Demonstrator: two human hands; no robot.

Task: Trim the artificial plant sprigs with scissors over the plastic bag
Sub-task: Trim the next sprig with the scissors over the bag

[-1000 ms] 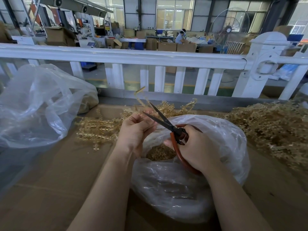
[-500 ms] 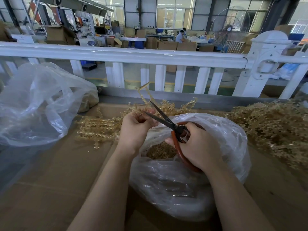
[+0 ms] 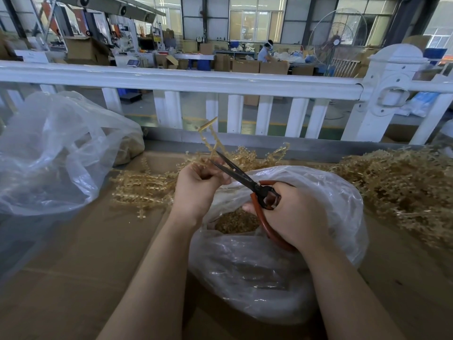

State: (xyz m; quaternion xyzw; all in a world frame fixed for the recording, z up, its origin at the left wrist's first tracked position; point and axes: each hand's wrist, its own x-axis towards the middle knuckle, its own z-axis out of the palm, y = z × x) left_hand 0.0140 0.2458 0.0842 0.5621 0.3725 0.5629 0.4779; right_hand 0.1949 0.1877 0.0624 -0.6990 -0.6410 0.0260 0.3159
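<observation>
My left hand (image 3: 198,186) grips a golden plastic plant sprig (image 3: 208,138) that sticks up above the fist. My right hand (image 3: 294,217) holds scissors (image 3: 239,176) with dark blades and red-brown handles. The blades are parted and their tips touch the sprig just above my left fingers. Both hands hover over a clear plastic bag (image 3: 318,266) whose open mouth shows golden trimmings (image 3: 235,220) inside.
Loose sprigs lie in a pile (image 3: 144,187) behind my left hand, and a bigger heap (image 3: 402,187) fills the right side. Another clear bag (image 3: 56,153) sits at left. A white fence rail (image 3: 220,82) borders the cardboard-covered table (image 3: 73,278).
The scissors and sprig have shifted slightly; the sprig now stands more upright in my left hand with the blades at its base. Both hands stay over the bag.
</observation>
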